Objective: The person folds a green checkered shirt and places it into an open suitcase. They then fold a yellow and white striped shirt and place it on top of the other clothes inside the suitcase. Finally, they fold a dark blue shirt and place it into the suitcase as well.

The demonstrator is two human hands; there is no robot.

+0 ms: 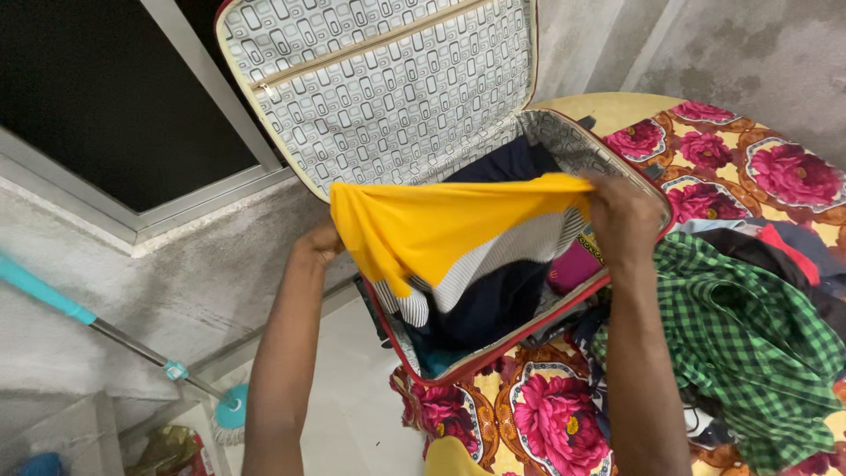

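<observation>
Stretching yellow striped shirt (441,231) between both hands (624,214), above open suitcase (564,141)

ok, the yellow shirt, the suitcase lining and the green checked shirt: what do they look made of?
Yellow shirt: soft knit, likely cotton jersey; matte, drapes and stretches between left hand and right hand.
Suitcase lining: thin woven synthetic, probably; printed pattern, slight sheen, lies flat.
Green checked shirt: woven cloth, cotton-like; crisp creases, matte.

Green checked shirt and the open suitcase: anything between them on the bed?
Head view: the right hand and forearm cross that gap, gripping the yellow garment over the suitcase. The green checked shirt otherwise lies beside its red rim.
</observation>
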